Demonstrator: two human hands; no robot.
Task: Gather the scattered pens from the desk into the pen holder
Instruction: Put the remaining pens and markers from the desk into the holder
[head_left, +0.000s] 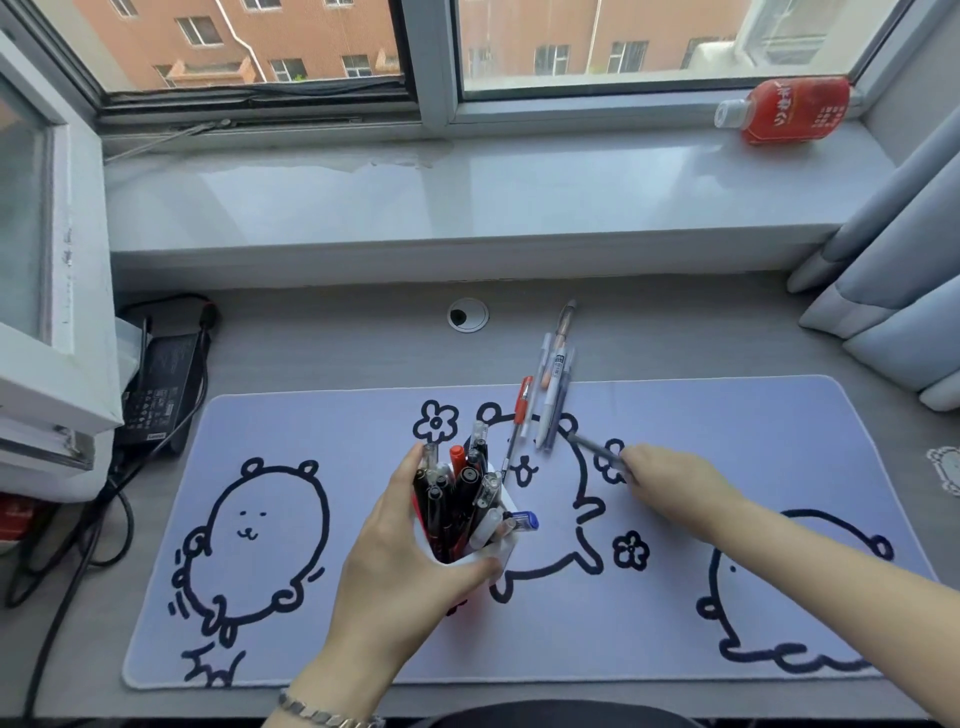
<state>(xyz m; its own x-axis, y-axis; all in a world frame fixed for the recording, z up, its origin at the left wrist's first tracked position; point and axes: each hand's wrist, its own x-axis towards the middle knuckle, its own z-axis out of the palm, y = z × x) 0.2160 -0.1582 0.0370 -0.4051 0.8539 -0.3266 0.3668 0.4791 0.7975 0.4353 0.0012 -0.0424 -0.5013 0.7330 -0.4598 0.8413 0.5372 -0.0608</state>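
Gripping the pen holder (493, 558), my left fingers (470, 569) wrapped it; right of it, my right fingers (631, 460) pinched a grey pen (592, 446).

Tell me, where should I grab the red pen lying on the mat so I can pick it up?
Pinch the red pen around its red upper barrel, coming straight down from above. It lies flat on the desk mat, so only its top and sides are free. Approach from its left side: other loose pens crowd its right, and the thin tip end points toward the pen holder.
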